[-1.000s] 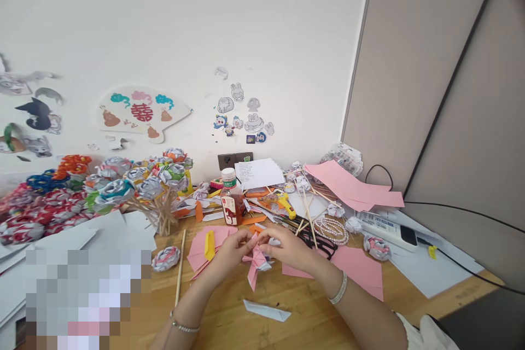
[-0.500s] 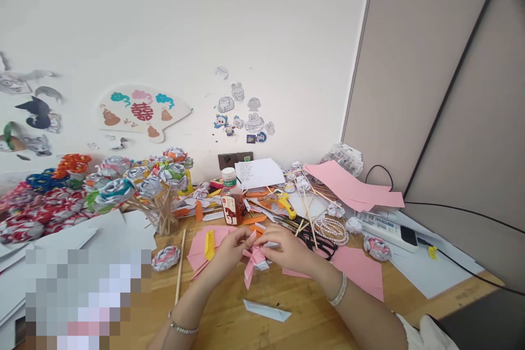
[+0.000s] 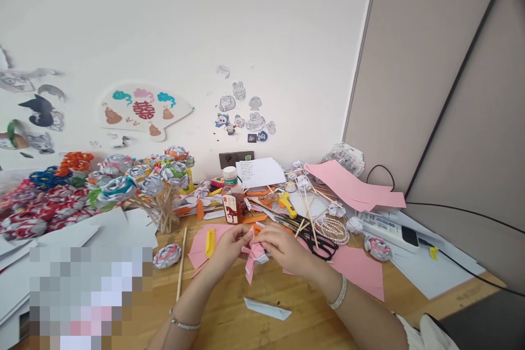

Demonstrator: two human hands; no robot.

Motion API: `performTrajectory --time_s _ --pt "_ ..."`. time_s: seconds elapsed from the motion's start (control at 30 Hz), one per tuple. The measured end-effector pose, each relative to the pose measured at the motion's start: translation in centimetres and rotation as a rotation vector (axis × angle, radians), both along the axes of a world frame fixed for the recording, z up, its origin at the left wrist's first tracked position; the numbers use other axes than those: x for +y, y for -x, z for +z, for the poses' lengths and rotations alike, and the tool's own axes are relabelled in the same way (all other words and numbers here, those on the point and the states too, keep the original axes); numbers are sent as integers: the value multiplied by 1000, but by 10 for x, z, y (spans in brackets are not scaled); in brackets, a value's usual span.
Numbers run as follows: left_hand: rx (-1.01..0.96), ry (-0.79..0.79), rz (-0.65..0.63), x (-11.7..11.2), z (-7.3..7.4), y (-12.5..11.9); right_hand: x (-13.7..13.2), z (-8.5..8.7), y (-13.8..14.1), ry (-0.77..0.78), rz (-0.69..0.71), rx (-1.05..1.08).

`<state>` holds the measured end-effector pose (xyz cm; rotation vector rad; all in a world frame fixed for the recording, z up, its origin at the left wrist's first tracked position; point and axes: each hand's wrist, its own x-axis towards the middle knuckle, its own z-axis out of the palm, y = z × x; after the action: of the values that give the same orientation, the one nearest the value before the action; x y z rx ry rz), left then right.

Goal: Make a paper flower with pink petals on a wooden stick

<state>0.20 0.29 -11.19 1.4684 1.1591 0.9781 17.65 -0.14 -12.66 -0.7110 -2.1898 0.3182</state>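
Both of my hands meet over the wooden table (image 3: pixel 295 306) and pinch one small folded pink paper piece (image 3: pixel 253 256). My left hand (image 3: pixel 228 248) grips its left side with closed fingers. My right hand (image 3: pixel 283 246) holds the top and right side, fingers curled over it. A strip of the pink paper hangs down below my fingers. Flat pink paper sheets (image 3: pixel 361 268) lie under and around my hands. A yellow folded strip (image 3: pixel 210 241) rests on the pink sheet just left of my left hand.
A bottle with a red label (image 3: pixel 232 202) stands just behind my hands. Paper flowers on sticks (image 3: pixel 143 183) crowd the left. Black scissors (image 3: pixel 318 245), a bead string (image 3: pixel 334 228), wooden sticks (image 3: pixel 181 262), a white folded scrap (image 3: pixel 268 309) and a power strip (image 3: pixel 388 228) lie around.
My hands have drawn a little closer together on the pink piece and turned it slightly. The view has tilted a bit downward.
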Motion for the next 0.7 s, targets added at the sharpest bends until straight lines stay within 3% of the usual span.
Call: performTrajectory --time_s 0.2,0.4,0.7 --pt "-23 -68 33 3 -5 2 -6 0 4 -58 -52 -7" --pt "-28 -99 73 2 2 3 -10 0 7 -53 -47 50" --pt "-96 -265 70 -2 11 4 -14 11 1 -13 -77 234"
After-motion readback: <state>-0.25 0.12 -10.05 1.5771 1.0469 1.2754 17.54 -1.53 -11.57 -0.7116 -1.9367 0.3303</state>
